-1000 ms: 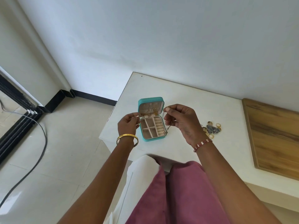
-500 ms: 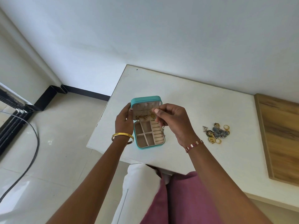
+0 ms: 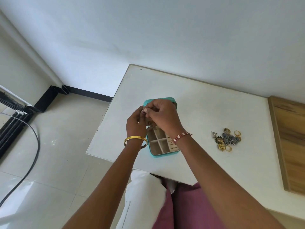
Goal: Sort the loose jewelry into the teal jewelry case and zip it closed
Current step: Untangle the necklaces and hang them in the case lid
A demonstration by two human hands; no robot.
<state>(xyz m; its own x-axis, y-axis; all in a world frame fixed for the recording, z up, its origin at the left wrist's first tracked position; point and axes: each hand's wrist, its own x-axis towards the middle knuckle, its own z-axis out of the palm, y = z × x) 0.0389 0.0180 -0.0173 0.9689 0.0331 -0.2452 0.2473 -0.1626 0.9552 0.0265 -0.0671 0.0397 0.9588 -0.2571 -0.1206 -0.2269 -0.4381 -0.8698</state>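
The teal jewelry case (image 3: 162,150) lies open on the worktop (image 3: 206,116). At its twelve o'clock, our right hand (image 3: 162,115) and left hand (image 3: 136,124) pinch something small at the lid. Loose jewelry (image 3: 227,139) waits at three o'clock; we judge fastening comes first, then fetching.

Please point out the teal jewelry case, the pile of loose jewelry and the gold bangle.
teal jewelry case (image 3: 158,156): head view, front rim.
pile of loose jewelry (image 3: 228,139): head view, grey middle piece.
gold bangle (image 3: 134,138): head view, top band.
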